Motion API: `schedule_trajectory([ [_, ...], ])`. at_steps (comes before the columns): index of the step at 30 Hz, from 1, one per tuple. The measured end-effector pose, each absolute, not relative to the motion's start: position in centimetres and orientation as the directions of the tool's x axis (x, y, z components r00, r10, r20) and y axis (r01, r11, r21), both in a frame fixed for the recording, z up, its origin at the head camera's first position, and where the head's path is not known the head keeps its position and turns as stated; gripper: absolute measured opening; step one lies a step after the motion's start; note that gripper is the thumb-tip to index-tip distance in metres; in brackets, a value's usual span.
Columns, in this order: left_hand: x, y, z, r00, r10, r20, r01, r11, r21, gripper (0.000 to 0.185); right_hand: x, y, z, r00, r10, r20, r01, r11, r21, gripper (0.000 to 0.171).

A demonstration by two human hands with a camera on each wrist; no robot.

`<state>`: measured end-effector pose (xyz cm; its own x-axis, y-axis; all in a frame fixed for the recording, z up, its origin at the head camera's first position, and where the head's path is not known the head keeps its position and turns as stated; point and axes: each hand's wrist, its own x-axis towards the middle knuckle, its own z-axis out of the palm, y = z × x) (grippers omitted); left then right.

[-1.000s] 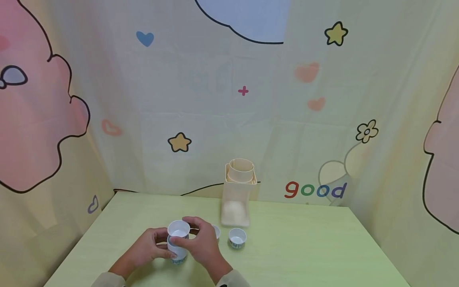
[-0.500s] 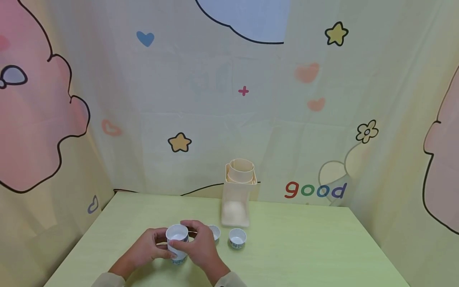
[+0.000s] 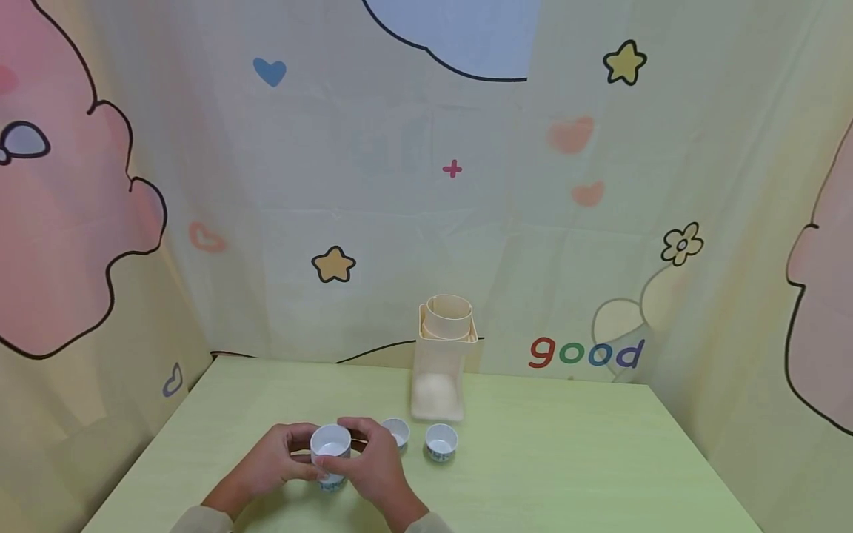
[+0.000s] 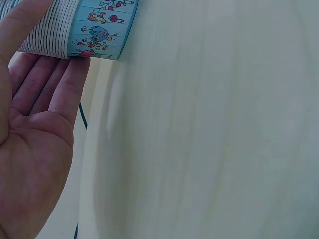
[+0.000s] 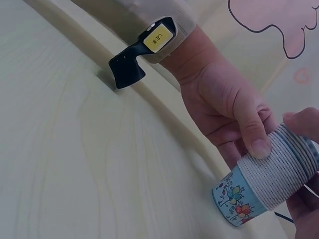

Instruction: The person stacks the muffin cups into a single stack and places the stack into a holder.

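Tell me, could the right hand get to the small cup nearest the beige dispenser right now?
Probably not at once: the right hand is gripping the cup stack with the left hand. The path to the small cup looks free once it lets go.

A person's left hand (image 3: 276, 463) and right hand (image 3: 373, 463) grip a stack of white cups (image 3: 330, 453) from either side, low over a pale green table (image 3: 566, 459). Two small white cups (image 3: 397, 431) (image 3: 441, 442) stand just right of the stack. A cream cup dispenser (image 3: 442, 359) stands behind them, against a cartoon-printed backdrop (image 3: 426, 185).
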<state>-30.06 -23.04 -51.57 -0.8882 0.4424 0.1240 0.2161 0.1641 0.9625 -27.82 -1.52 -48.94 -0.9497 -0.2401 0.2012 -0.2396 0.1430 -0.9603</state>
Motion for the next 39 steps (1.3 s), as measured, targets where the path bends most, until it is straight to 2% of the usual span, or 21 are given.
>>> schedule_trajectory([
  [10,-29.94,-22.97,-51.33,-0.892,0.439,0.111,0.204,0.171,0.964,0.060,-28.01,-1.52,-49.51,-0.950,-0.244,0.193,-0.225,0.109,-0.968,0.056],
  [39,-30.07,-22.90,-51.54,-0.890,0.442,0.114,0.218,0.193,0.957,0.060,-28.04,-1.07,-49.40,-0.940,-0.266,0.212,-0.262,0.166,-0.951,0.052],
])
